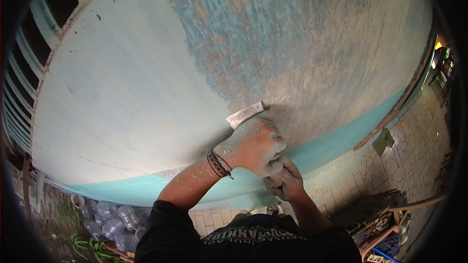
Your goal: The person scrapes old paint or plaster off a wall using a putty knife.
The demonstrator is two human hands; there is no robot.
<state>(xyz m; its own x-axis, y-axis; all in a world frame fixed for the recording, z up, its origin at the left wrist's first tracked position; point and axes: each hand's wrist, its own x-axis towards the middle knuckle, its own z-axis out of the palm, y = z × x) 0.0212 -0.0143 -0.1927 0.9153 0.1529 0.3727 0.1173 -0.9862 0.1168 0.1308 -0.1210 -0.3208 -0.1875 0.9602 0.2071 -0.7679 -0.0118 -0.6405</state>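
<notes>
Scraping old paint looks to be the step in hand: the metal scraper (245, 115) lies against the wall (122, 83), above the turquoise band along its lower edge, where pale coating meets the patchy, bared area. The left hand (256, 141) has its grip clenched behind the blade; the right hand (284, 179), curled just below, seems to grip the hidden handle's end. The next stroke probably calls for steady pressure and a shallow blade angle.
</notes>
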